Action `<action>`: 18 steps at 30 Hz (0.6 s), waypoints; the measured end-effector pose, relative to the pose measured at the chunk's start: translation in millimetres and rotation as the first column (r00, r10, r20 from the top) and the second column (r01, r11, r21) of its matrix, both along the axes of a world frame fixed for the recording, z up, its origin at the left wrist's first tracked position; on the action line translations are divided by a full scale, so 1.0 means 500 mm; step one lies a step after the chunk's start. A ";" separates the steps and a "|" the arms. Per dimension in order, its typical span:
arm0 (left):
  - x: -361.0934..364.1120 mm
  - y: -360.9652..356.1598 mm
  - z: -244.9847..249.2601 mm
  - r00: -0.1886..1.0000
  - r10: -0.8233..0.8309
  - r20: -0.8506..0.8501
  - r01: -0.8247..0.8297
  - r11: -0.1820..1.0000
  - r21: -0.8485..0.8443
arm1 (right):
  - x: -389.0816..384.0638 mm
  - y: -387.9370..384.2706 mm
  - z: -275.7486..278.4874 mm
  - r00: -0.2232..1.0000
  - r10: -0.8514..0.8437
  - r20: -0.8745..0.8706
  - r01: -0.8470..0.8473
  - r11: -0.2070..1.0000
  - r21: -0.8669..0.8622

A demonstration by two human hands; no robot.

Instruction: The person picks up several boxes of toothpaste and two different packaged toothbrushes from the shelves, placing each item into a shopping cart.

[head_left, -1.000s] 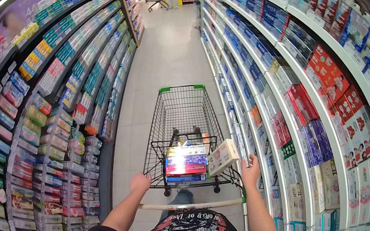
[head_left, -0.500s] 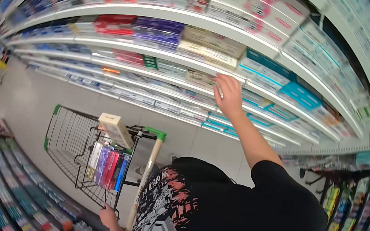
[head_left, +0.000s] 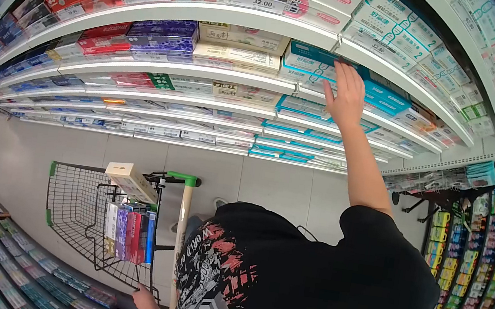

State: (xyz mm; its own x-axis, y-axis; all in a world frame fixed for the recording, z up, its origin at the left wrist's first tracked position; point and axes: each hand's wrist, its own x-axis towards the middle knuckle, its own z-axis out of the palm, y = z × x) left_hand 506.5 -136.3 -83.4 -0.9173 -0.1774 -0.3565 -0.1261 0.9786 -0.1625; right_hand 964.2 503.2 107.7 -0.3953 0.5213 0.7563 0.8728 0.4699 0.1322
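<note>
Teal box [head_left: 309, 67] adjoins cream box [head_left: 239, 55]; shelf [head_left: 227, 77] below; right fingers [head_left: 349, 80] spread; left fingers [head_left: 141, 295] unclear.

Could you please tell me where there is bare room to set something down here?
The shopping cart has bare mesh at its front end, between the green corners and the row of boxes. Floor lies open between cart and shelving. It is crowded around the right hand, among the teal-and-white boxes.
</note>
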 end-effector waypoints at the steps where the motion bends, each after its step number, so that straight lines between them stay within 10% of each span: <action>1: 0.001 -0.001 -0.002 1.000 0.003 0.003 -0.003 1.000 -0.001 | -0.001 0.001 0.001 1.000 0.003 0.003 -0.003 1.000 -0.001; 18: 0.015 0.019 0.023 1.000 0.015 -0.008 -0.015 1.000 0.015 | -0.157 0.042 0.026 0.991 0.127 0.036 -0.123 0.986 -0.108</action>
